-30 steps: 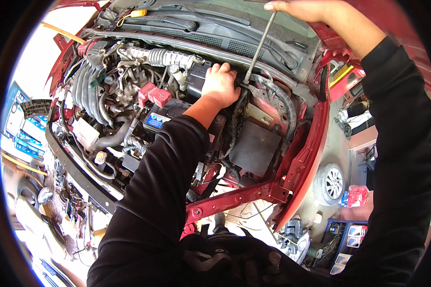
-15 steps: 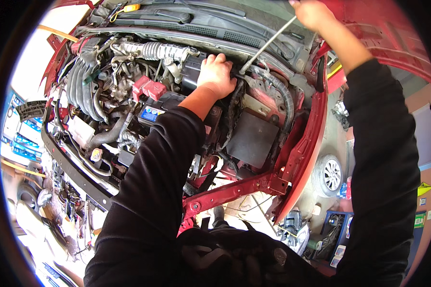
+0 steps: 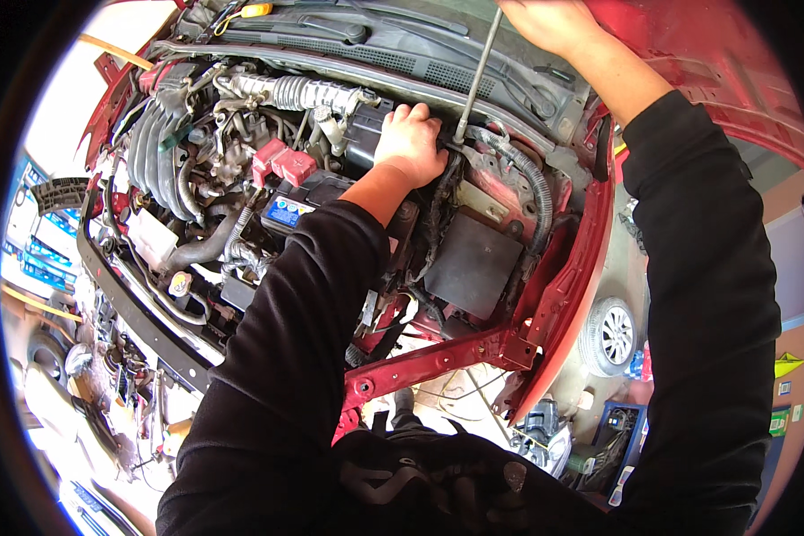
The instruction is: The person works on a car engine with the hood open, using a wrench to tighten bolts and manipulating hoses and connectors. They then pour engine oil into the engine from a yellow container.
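Note:
In the open engine bay my left hand (image 3: 409, 147) lies over the right edge of a black plastic housing (image 3: 363, 138). Its fingers are curled downward and closed; whatever is beneath them is hidden. Just right of it, a long thin metal rod (image 3: 475, 85) stands steeply, its foot down among hoses and wiring. At the rod's top, my right hand (image 3: 549, 25) is closed against it, partly cut off by the upper picture edge. Below my left hand sits a battery (image 3: 288, 211) with red terminal covers (image 3: 282, 163).
A square black cover (image 3: 473, 263) and a ribbed hose (image 3: 538, 192) lie right of my left hand. The red front crossmember (image 3: 429, 362) runs close to my body. A wheel (image 3: 609, 336) lies on the floor at right. The raised red hood (image 3: 688, 54) is upper right.
My right hand has swung left along with the top of the rod, which now stands steeper. My left hand stays at the housing; the whole view has shifted slightly.

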`<state>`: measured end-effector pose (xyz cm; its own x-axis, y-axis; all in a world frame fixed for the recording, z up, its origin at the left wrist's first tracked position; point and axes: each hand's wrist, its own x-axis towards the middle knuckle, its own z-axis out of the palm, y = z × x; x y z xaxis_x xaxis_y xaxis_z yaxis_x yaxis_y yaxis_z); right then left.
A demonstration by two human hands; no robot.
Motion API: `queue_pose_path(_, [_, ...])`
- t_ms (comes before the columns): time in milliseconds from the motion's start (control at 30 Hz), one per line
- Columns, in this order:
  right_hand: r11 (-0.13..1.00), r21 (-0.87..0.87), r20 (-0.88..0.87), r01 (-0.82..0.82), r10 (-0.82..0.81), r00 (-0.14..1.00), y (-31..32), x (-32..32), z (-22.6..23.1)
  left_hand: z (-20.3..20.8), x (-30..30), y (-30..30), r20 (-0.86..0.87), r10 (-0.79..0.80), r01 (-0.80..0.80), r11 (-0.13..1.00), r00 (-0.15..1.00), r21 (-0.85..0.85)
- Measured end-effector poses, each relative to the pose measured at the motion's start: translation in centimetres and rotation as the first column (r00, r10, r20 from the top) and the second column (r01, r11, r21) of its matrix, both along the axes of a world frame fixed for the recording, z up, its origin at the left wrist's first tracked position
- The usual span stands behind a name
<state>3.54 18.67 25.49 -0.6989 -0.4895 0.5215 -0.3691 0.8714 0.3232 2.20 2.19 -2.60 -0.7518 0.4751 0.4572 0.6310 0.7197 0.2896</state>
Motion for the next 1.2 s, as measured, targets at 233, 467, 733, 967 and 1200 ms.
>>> queue_pose_path(233, [0.882,-0.114,0.168,0.458,-0.437,0.883,-2.9,1.1,1.3,-0.3,0.0,0.1,-0.020,0.021,-0.021,1.000,1.000,-0.008])
queue_pose_path(467, [0.728,-0.205,0.247,0.654,-0.608,0.754,-3.6,2.9,1.8,-0.5,-0.1,0.3,0.009,0.031,-0.031,1.000,0.999,-0.006])
queue_pose_path(733, [0.724,-0.301,0.170,0.621,-0.600,0.782,3.8,2.4,-0.3,-0.4,-0.1,0.3,-0.001,0.030,-0.030,1.000,1.000,0.003])
queue_pose_path(967, [0.814,-0.400,0.040,0.421,-0.443,0.896,14.8,3.8,-5.8,-0.2,-0.1,0.3,-0.012,0.026,-0.026,0.999,1.000,-0.037])
queue_pose_path(1200, [0.937,-0.232,0.104,0.262,-0.244,0.964,7.4,6.4,-2.0,-0.5,-0.5,0.4,-0.014,0.018,-0.018,1.000,1.000,0.015])
